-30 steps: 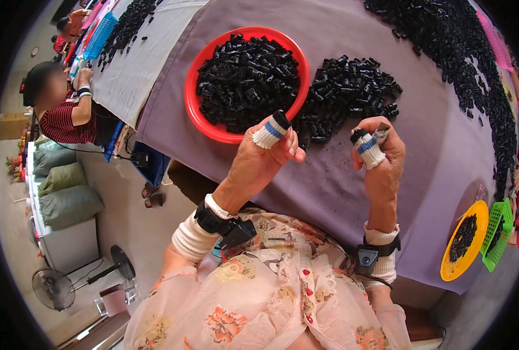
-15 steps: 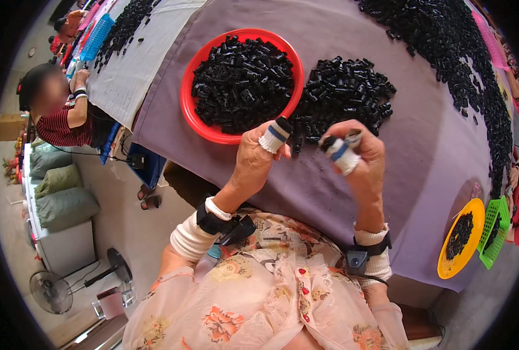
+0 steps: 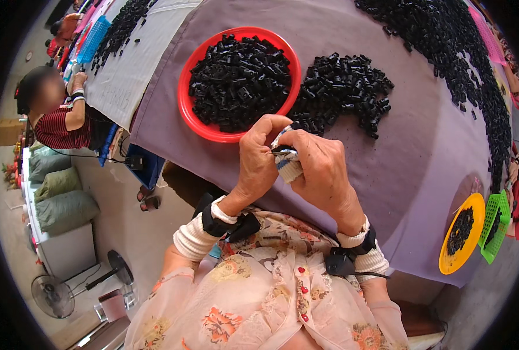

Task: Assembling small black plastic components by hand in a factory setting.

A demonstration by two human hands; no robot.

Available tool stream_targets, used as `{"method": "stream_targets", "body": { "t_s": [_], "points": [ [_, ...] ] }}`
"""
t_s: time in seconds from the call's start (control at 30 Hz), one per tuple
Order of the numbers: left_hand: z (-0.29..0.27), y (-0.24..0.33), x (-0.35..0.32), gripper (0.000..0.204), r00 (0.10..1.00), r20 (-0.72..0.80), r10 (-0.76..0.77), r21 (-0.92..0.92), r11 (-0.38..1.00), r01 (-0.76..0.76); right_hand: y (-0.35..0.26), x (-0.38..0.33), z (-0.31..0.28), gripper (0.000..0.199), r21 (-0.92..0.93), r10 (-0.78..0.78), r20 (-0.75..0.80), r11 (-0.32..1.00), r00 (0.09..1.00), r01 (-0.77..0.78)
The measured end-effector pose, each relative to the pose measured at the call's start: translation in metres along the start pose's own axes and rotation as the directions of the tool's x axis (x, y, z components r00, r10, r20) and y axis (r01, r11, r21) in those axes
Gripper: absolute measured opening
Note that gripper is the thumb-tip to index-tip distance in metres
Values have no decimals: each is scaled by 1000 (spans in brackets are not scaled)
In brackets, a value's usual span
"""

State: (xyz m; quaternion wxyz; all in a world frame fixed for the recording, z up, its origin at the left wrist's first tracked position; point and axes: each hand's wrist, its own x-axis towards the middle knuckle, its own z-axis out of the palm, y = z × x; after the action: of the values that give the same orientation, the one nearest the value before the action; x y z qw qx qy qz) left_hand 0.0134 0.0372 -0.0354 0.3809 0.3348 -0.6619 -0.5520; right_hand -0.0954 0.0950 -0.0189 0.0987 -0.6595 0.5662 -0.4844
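Floral blouse point(image 3: 224, 303) fabric fills the near edge, with ribbed cream cuffs point(image 3: 195, 239) on both wrists and a black strapped device point(image 3: 340, 262) by the right one. Ahead of it, the left hand point(image 3: 258, 160) and right hand point(image 3: 323, 166) meet over the bench point(image 3: 382, 198), fingers curled in narrow, tips together. A striped finger sleeve point(image 3: 290, 170) shows between them; what the fingers close on is hidden and cannot be told. Just beyond the hands, a red basin point(image 3: 221, 137) is heaped with small black pieces point(image 3: 239, 81), and a loose pile point(image 3: 347, 87) of them lies beside it on the cloth. To the right are a yellow plate point(image 3: 476, 211) with dark bits and a green basket point(image 3: 493, 248). Farther off, a large black heap point(image 3: 440, 41) spreads along the bench; at left sits a co-worker point(image 3: 64, 128) in stripes.
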Motion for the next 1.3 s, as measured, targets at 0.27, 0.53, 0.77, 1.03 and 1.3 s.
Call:
{"method": "stream_targets", "body": {
  "t_s": [0.27, 0.53, 0.77, 1.03, 1.3],
  "points": [
    [-3, 0, 6, 19, 995, 102, 8, -83, 997, 1, -2, -5, -9, 27, 204, 45, 3, 978, 999, -44],
    [-16, -21, 2, 10, 956, 158, -248, -34, 966, 256, 34, -31, -57, 15, 201, 577, -21, 803, 817, -561],
    [-15, -29, -2, 18, 980, 194, -45, 453, 890, -49, 42, -37, -62, 10, 182, 640, 16, 753, 768, -632],
    [12, -26, 3, 26, 944, 280, 177, 562, 767, -310, 52, -42, -54, 11, 126, 595, 37, 795, 803, -594],
    [29, -41, 9, 23, 886, 375, 273, 683, 565, -463, 52, -41, -56, 11, 125, 636, 109, 754, 764, -645]
  ]
}}
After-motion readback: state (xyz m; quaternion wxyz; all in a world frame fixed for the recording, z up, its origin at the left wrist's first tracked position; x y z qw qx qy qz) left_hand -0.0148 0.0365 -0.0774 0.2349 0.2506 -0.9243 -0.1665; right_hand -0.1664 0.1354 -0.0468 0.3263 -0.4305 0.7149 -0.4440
